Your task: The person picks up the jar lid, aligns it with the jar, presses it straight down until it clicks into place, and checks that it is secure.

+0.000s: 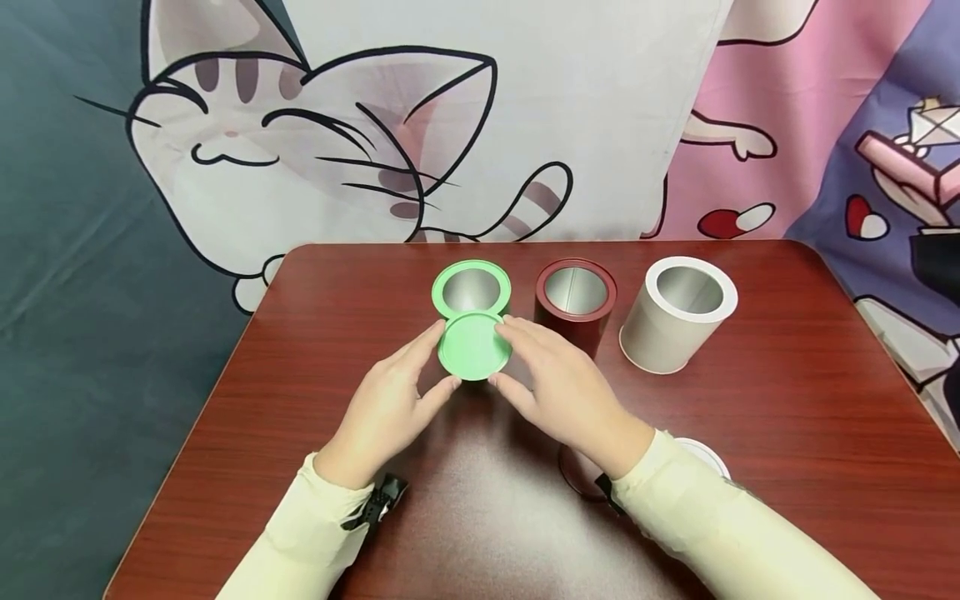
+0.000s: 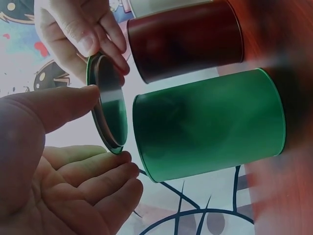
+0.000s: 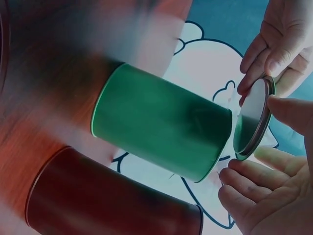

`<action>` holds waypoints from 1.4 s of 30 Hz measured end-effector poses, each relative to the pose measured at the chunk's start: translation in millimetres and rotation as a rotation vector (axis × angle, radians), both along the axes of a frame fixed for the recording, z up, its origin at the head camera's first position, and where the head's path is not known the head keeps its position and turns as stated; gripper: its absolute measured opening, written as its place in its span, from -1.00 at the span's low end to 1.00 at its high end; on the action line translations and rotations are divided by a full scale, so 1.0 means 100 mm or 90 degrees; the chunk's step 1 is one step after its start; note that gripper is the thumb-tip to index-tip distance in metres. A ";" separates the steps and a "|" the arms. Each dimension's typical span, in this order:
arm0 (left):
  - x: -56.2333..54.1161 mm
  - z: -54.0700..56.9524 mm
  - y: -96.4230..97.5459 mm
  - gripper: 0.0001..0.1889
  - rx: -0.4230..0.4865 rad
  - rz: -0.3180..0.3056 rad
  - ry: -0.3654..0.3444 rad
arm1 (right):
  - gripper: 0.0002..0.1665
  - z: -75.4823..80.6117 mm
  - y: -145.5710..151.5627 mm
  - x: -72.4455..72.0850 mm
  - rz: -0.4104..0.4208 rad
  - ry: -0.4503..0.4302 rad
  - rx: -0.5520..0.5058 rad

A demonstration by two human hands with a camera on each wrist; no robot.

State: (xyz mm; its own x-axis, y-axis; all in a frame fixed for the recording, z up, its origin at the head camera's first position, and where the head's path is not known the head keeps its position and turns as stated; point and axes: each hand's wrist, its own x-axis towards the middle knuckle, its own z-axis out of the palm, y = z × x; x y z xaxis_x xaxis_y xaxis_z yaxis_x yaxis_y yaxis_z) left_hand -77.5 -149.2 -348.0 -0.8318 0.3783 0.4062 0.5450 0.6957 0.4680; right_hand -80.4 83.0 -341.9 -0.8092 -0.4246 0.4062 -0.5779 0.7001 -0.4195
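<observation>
Well, nearest me my pale sleeves reach in over the dark red-brown table (image 1: 465, 533), the left sleeve (image 1: 303, 533) from the near left and the right sleeve (image 1: 712, 517) from the near right. Under my right forearm lie 2 flat round pieces, partly hidden: a dark-rimmed disc (image 1: 577, 475) to the left and a white disc (image 1: 707, 454) to the right.

Farther out, my left hand (image 1: 382, 408) and my right hand (image 1: 566, 387) hold 1 green lid (image 1: 475, 348) between them, off the table. On each hand the thumb touches the near side of its edge and the fingertips reach round farther along, so both hands have it pinched, left and right. Its green face is turned up to me; the wrist views show its shiny metal underside.

Just beyond the lid stands the green can (image 2: 210, 127), upright and open, and the lid hangs just above and to the near side of its rim, a narrow gap between them. To its right stand 2 more open cans with silvery insides: the dark red can (image 1: 573, 329), then the white can (image 1: 663, 333) farthest right. Past the table's far edge hangs a cartoon cloth (image 1: 600, 108), a smiling cat on its left part.
</observation>
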 end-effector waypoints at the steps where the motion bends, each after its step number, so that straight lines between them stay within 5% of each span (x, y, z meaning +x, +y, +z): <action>1: -0.01 0.00 0.00 -0.27 0.000 -0.002 -0.002 | -0.32 0.01 0.00 -0.01 0.001 0.000 0.000; 20: -0.12 0.08 -0.05 -0.26 0.020 0.000 -0.121 | -0.39 0.05 0.00 -0.13 0.012 -0.061 0.011; 42: -0.23 0.06 -0.05 -0.32 -0.027 -0.003 -0.096 | -0.49 0.04 -0.02 -0.24 0.010 -0.020 0.043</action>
